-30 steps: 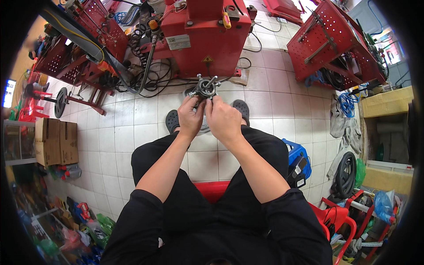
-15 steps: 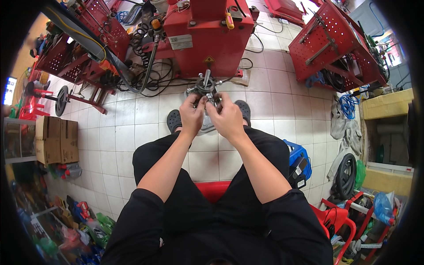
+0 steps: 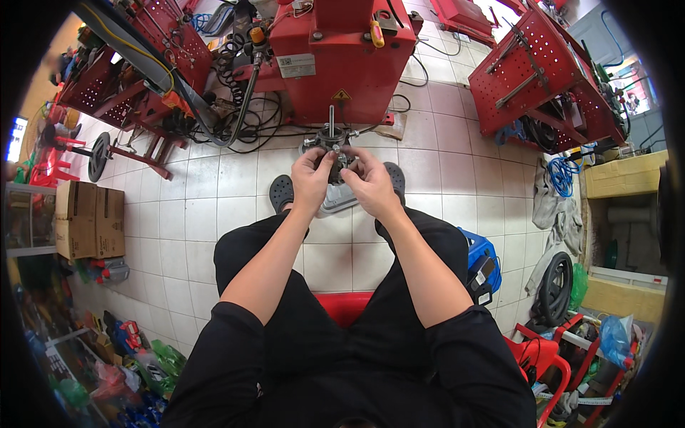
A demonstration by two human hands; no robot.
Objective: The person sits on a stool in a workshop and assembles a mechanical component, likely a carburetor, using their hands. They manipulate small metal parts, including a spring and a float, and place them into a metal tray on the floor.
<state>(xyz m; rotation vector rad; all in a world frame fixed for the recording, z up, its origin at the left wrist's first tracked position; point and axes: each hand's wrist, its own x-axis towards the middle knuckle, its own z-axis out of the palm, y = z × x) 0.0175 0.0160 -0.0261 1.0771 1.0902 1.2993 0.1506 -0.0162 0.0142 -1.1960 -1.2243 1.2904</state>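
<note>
Metal part [image 3: 330,146]: dark grey, round, hub-like body with small lugs or bolts about its rim and a thin bright shaft standing from its centre. Long axis runs along the shaft, which points away from the person, up the picture toward the red machine [image 3: 342,57]. The part is held in the air in front of the knees, above the tiled floor [image 3: 214,192].

Left hand [image 3: 310,180]: fingers curled round the left side of the part, thumb on its near face; grip closed on it.

Right hand [image 3: 367,182]: fingers wrapped on the right side of the part, fingertips at the rim; grip closed on it. The two hands nearly touch across the body, hiding its lower half.

Grey tray [image 3: 339,200]: flat, dull metal or plastic, lying on the floor just below the hands, between two dark perforated clogs [image 3: 281,191].

Red stool [image 3: 342,308]: smooth plastic, showing between black trouser legs.

Floor: pale square glazed tiles with dark joints.

Red machine: painted steel box, black coiled hose and cables at its left foot.

Cardboard boxes [image 3: 89,221]: brown, at far left.

Blue case [image 3: 481,257]: by the right knee.

Tyre [image 3: 553,285]: black rubber, upright at right.
</note>
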